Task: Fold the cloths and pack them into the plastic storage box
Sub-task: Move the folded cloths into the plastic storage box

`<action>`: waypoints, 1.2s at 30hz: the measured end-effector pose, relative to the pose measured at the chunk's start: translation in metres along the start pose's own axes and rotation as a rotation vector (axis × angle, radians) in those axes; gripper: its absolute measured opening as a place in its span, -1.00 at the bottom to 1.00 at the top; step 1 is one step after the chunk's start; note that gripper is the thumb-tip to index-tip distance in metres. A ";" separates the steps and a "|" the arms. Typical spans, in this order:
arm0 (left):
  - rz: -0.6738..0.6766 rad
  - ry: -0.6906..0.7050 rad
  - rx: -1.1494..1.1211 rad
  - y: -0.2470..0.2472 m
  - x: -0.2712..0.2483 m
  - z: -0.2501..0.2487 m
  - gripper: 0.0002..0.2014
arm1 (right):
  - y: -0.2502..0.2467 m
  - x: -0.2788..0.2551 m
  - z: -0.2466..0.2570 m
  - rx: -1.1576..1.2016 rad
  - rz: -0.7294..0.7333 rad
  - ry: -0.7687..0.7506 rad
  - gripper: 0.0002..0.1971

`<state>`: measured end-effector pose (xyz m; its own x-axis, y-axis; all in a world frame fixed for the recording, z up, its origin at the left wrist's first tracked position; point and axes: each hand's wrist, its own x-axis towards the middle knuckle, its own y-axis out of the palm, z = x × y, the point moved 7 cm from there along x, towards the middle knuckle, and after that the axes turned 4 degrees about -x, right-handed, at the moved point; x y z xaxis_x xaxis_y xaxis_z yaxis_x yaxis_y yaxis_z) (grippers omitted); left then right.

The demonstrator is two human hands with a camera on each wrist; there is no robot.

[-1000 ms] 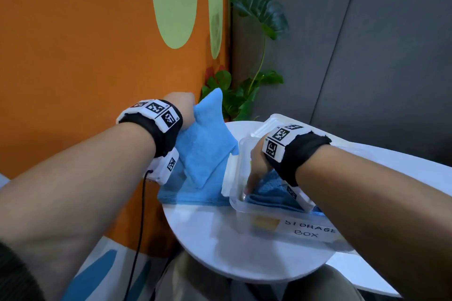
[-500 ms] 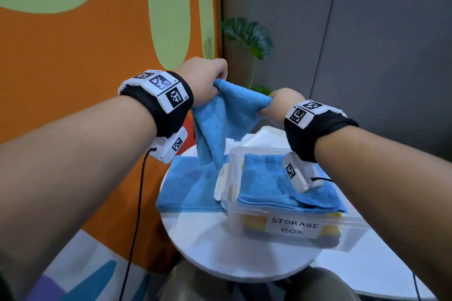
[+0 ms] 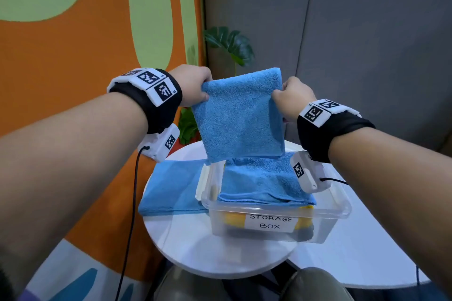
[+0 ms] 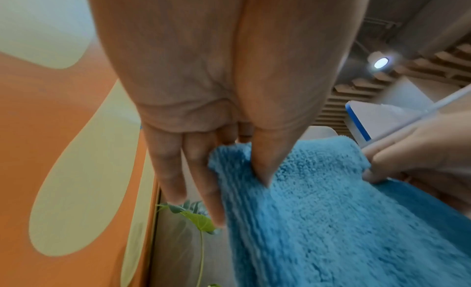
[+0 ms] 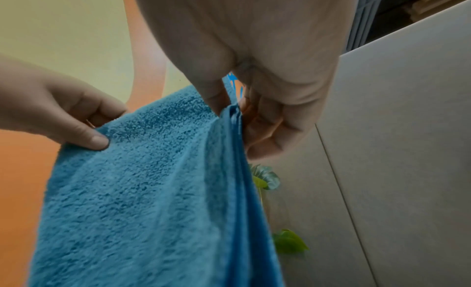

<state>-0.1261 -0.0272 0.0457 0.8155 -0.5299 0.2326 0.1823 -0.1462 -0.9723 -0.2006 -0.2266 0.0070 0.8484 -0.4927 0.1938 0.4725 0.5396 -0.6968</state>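
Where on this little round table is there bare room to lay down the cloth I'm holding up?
Bare white tabletop shows only along the near edge, in front of the flat blue cloth and left of the storage box front. The second white table right of the box also looks bare. The box is already topped with a folded blue cloth, so it is crowded.

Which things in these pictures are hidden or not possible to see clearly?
- Head view: the yellow item low in the storage box is covered by the folded blue cloth and the label.
- Head view: the held blue cloth hides the far part of the box.
- Left wrist view: the palm of the left hand hides the index finger.
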 end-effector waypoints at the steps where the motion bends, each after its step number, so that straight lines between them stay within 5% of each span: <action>1: -0.005 -0.013 -0.034 0.000 0.001 -0.001 -0.81 | -0.002 -0.001 -0.003 0.031 0.007 0.025 -0.80; 8: 0.067 -0.031 -0.332 0.012 0.002 -0.025 -0.85 | -0.006 -0.012 -0.034 0.061 0.209 0.252 -0.84; 20: 0.591 -0.050 -0.073 0.133 -0.025 -0.049 -0.40 | 0.048 -0.034 -0.088 -0.331 0.650 0.341 -0.88; 28: 0.795 0.002 -0.094 0.154 -0.040 -0.060 -0.57 | 0.052 -0.033 -0.088 -0.430 0.670 0.345 -0.95; 34: 0.745 0.108 0.050 0.147 -0.036 -0.070 -0.53 | 0.041 -0.029 -0.089 -0.383 0.621 0.405 -0.97; 36: 0.716 0.137 0.077 0.146 -0.035 -0.071 -0.50 | 0.040 -0.030 -0.096 -0.409 0.625 0.436 -0.83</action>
<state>-0.1669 -0.0898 -0.1025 0.6744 -0.5737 -0.4648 -0.3277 0.3316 -0.8847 -0.2300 -0.2557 -0.0928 0.7171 -0.4510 -0.5314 -0.2440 0.5518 -0.7975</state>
